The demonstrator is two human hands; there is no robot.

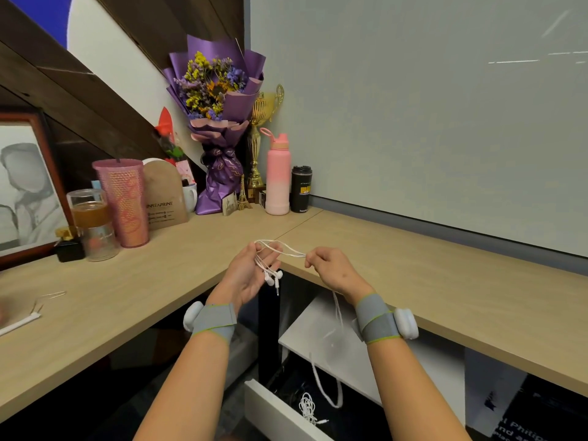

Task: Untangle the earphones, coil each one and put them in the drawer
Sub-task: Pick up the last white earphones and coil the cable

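At the centre of the frame, a white earphone cable [288, 251] is held between two hands above the inner corner of an L-shaped wooden desk [152, 275]. The left hand [251, 276] is turned palm up, with its fingers loosely spread; several loops of cable are draped over them, and the earbuds [273, 277] and plug hang against the palm. The right hand [331, 268] is seen just right of centre, its thumb and forefinger pressed together on a stretch of the cable. From this hand, the loose remainder of the cable is seen hanging down towards the lower centre. An open white drawer [270, 409] is located there, below the desk edge, and a second coiled earphone [308, 407] is seen lying inside it. A grey band is worn on each wrist.
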